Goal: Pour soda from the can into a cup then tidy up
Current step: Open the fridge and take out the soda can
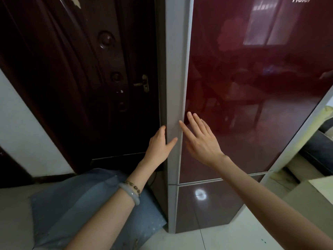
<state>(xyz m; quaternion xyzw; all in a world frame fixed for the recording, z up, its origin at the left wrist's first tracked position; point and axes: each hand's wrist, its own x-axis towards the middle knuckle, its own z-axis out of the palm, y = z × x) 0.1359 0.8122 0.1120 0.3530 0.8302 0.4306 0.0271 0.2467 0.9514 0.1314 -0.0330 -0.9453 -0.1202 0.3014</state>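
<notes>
A tall fridge with a glossy dark red door (252, 87) and a grey side edge (175, 87) stands in front of me. My left hand (159, 143) lies against the grey edge, thumb on its front and fingers reaching round the far side. My right hand (200, 139) is spread flat with straight fingers on the red door, right beside that edge. Neither hand holds anything. No can or cup is in view.
A dark brown room door with a brass handle (144, 83) is to the left of the fridge. A lower fridge door (207, 204) sits below the upper one. White floor tiles (225, 239) lie underneath. Pale furniture (306, 177) stands at the right.
</notes>
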